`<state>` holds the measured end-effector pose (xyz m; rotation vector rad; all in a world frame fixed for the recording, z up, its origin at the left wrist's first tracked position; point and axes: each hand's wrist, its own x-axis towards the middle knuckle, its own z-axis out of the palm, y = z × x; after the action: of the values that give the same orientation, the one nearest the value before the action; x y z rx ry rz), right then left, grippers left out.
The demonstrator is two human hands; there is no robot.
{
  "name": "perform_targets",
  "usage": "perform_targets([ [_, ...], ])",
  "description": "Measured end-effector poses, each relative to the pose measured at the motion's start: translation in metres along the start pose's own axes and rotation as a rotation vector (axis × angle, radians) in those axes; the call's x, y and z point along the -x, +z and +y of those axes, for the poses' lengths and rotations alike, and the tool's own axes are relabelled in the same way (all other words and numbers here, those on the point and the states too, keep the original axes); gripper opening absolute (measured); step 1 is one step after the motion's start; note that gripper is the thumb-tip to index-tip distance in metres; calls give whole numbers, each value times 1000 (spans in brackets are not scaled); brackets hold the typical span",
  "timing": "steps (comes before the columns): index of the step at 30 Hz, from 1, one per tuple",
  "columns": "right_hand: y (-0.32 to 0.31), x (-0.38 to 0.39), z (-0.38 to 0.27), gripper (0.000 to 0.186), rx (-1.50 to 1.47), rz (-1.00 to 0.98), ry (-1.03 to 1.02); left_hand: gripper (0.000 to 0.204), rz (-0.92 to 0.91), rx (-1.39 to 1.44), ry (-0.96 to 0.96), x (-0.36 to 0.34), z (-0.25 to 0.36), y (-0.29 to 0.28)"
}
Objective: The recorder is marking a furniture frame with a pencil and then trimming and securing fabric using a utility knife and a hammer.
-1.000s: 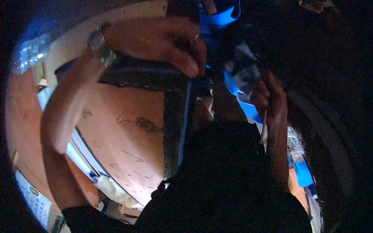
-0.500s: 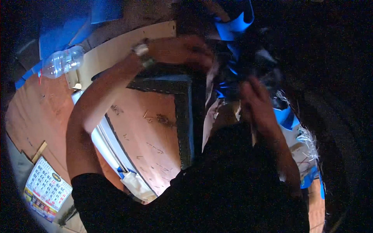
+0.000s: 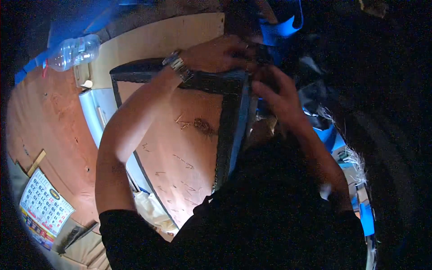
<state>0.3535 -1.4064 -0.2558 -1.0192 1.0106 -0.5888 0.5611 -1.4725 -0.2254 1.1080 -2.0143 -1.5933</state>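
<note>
A light-brown wooden panel (image 3: 198,148), edged with a stapled strip of dark fabric (image 3: 204,81), leans in front of me. My left hand (image 3: 222,54), with a metal watch (image 3: 177,66) on its wrist, reaches across the panel's far edge to its far right corner. Its fingers are bent and closed there over something dark. Just right of that corner is my right hand (image 3: 281,96), thumb and fingers curled in toward the left fingertips. Shadow hides what lies between the two hands.
At the far left lies a clear plastic bottle (image 3: 74,51). A wall calendar (image 3: 47,202) is at the lower left. A white roll (image 3: 91,117) stands beside the panel. Blue sheet pieces (image 3: 281,29) and frayed white strands (image 3: 353,159) are on the right.
My right hand has moved up and left, my left hand slightly right, so they now meet at the panel's corner. The view has shifted, and more of the panel's far edge shows.
</note>
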Motion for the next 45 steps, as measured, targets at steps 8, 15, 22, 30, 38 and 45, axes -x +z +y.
perform_targets([
  [8, 13, 47, -38, 19, 123, 158, 82, 32, -295, 0, -20, -16, -39, -9],
  [15, 49, 45, -34, 18, 597, 158, -122, 36, -170, -213, -39, -10, -38, -19],
  [22, 55, 46, -28, 21, 777, 282, -132, 38, 125, -499, -54, 43, -27, -52],
  [30, 65, 39, -38, 25, 931, 301, -150, 37, 825, -798, 52, 82, -74, -50],
  [38, 69, 38, -31, 29, 1008, 350, -145, 35, 763, -737, -81, 69, -75, -53],
  [45, 77, 47, -24, 33, 1060, 346, -73, 35, 777, -835, 3, 66, -93, -60],
])
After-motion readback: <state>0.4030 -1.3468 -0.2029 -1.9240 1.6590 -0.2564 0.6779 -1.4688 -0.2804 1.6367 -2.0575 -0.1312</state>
